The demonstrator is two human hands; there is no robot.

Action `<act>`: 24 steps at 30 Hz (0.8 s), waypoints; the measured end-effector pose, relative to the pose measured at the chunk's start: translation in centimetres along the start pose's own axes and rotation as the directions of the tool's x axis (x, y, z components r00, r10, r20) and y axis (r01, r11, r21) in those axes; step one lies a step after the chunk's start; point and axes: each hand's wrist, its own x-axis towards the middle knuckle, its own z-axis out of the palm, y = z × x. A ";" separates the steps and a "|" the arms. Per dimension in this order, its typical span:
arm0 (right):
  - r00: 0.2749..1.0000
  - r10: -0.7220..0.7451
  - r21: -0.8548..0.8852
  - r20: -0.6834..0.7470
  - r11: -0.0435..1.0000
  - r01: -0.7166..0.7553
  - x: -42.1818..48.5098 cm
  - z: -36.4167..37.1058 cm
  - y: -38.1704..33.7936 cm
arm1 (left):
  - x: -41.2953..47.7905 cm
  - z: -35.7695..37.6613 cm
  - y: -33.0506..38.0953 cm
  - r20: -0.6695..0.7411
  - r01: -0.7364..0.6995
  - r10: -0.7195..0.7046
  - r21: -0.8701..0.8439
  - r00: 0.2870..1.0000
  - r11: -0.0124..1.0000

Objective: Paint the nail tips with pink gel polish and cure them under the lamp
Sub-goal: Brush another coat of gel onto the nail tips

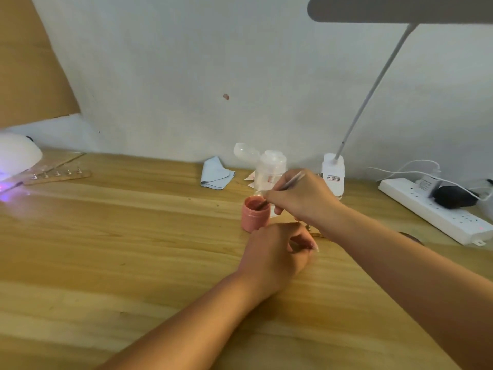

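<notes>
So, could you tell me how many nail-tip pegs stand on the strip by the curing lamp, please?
5 nail-tip pegs, in one row along the wooden strip, from the curing lamp rightward. More may be hidden under the lamp.

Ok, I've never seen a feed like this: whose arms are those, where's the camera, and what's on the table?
No machine here: one camera worn on a person's head looks down at their two bare hands. The right hand holds a thin brush, its tip in an open pink jar. The left hand lies curled near the jar; what it holds, if anything, is hidden. On the wooden table: a glowing curing lamp far left, a strip of nail tips by it, a blue cloth, a clear bottle, a power strip.
</notes>
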 end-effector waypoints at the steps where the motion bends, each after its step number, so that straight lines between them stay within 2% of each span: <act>1: 1.000 0.002 0.020 -0.008 1.000 -0.002 -0.1 -0.1 0.0 | 0.0 0.0 0.0 0.004 -0.002 0.002 -0.001 1.000 1.000; 3: 0.999 0.017 0.113 -0.041 0.993 -0.012 -0.7 -0.7 0.0 | 0.0 -0.2 0.1 0.016 -0.003 0.004 -0.012 1.000 1.000; 5: 0.997 0.040 0.317 -0.066 0.948 -0.017 -2.0 -1.7 0.3 | 0.1 -0.3 0.2 0.030 0.014 -0.013 -0.025 0.999 1.000; 7: 0.998 0.051 0.582 -0.046 0.813 -0.015 -3.9 -2.8 1.2 | 0.2 -0.4 0.3 0.044 0.052 -0.050 -0.047 0.998 0.998; 9: 0.996 0.060 0.694 -0.065 0.720 0.001 -6.4 -3.5 3.0 | 0.3 -0.5 0.3 0.054 0.067 -0.063 -0.064 0.997 0.996; 15: 0.964 0.169 0.698 -0.207 0.716 0.024 -10.7 -2.9 8.1 | 0.3 -0.9 -0.1 0.090 0.000 0.012 -0.135 0.996 0.991; 24: 0.974 0.115 0.666 -0.194 0.745 0.045 -10.4 -2.3 9.0 | 0.2 -0.7 -0.5 0.057 0.000 0.008 -0.143 0.998 0.990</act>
